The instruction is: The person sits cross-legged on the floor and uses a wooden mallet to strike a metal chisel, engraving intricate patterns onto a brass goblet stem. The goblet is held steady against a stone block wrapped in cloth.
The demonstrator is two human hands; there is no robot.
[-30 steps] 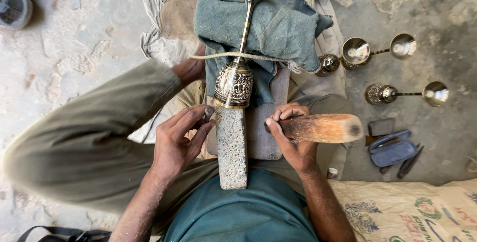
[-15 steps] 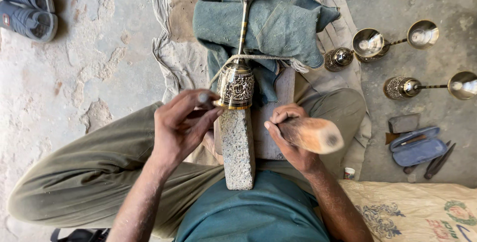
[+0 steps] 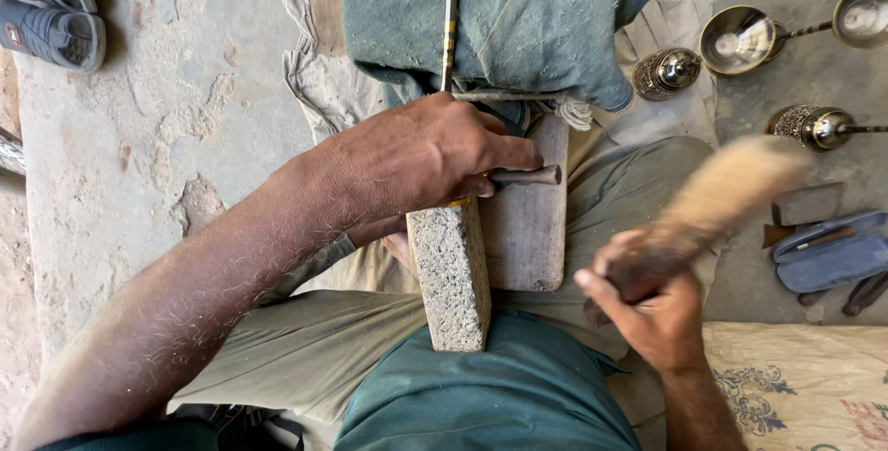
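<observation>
Head camera looks down at a person sitting on the ground with a grey stone block (image 3: 450, 271) standing between the knees. Left hand (image 3: 421, 160) lies over the top of the block, with the fingers curled down around a thin metal punch (image 3: 525, 175) that sticks out to the side past the fingertips. Under that hand is a brass piece with a long thin stem (image 3: 450, 21) that runs up and away over a blue-green cloth (image 3: 536, 25) (the hand hides the fat part of the brass piece, so how it sits on the block cannot be seen). Right hand (image 3: 647, 308) is off to the side, lower down and well apart from the block, closed tight around the handle of a wooden mallet (image 3: 731, 197), which is lifted up and looks blurry. Just beside the block lies a flat wooden board (image 3: 527, 234) on the person's lap. Near the top right, on the floor, are shiny brass cups (image 3: 735, 39) and small carved brass bits (image 3: 666, 74). Further right is a small dark blue case (image 3: 828, 257), long and rounded, lying open with a tool inside. At the bottom right is a pale sack (image 3: 805, 382) with flower prints on it. Top left shows grey sandals (image 3: 51, 7) on the floor.
</observation>
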